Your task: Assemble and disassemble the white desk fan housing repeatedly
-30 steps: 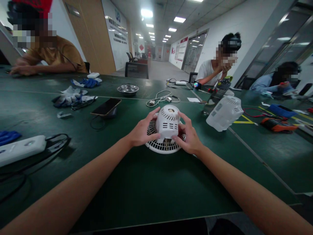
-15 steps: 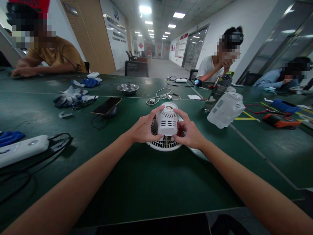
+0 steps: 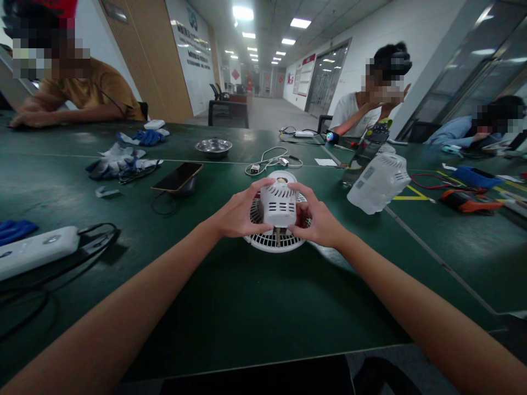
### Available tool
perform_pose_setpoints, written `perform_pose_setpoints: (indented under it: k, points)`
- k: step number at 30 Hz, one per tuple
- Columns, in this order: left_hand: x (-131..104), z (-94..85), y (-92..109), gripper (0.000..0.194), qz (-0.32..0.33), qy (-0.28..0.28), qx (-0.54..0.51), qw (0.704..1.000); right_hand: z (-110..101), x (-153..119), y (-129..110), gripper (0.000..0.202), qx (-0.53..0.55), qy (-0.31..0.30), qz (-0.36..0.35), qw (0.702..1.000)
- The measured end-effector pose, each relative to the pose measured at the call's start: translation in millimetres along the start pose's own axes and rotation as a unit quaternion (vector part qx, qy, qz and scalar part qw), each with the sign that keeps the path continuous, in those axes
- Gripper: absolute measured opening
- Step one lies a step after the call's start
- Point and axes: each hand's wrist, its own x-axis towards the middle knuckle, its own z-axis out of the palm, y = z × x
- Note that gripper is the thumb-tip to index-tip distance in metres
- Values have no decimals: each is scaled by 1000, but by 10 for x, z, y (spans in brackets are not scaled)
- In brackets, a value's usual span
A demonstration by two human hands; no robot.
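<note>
A white slotted motor housing (image 3: 280, 204) of what looks like a small fan is between my two hands, over the middle of the green table. My left hand (image 3: 241, 211) grips its left side, fingers at the top and thumb at the lower edge. Around its right side my right hand (image 3: 319, 218) is closed in the same way. Beneath the housing lies a round white fan grille (image 3: 274, 245), its ribs showing at the front and sides. A short metal-coloured part (image 3: 278, 237) shows below the housing's lower edge. The hands hide the housing's sides.
A phone (image 3: 179, 176), gloves (image 3: 119, 163) and a white power strip (image 3: 39, 252) lie left. Beyond are a metal bowl (image 3: 213, 147) and a coiled cable (image 3: 272, 162). Right are a translucent plastic container (image 3: 379, 184), a bottle (image 3: 362, 159) and an orange-black meter (image 3: 469, 201). Several people sit around the table.
My hands keep the same hold on the housing. The view has shifted slightly. The person across on the right has moved a hand outward from the face.
</note>
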Motion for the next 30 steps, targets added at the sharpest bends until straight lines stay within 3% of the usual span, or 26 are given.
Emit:
perform_pose_setpoints:
  k: [6, 12, 16, 22, 30]
  points:
    - [-45, 94, -37, 111, -2, 25, 48, 999, 38, -22, 57, 94, -41, 29, -16, 999]
    - [-56, 208, -46, 99, -25, 47, 108, 993, 50, -3, 177, 96, -138, 145, -47, 979]
    - [-65, 201, -48, 90, -15, 61, 117, 991, 76, -1, 176, 101, -152, 146, -68, 975]
    - [-91, 194, -129, 74, -38, 75, 91, 992, 100, 10, 58, 89, -198, 156, -99, 963]
    - [-70, 247, -100, 78, -36, 72, 72, 994, 37, 113, -31, 75, -219, 160, -103, 957]
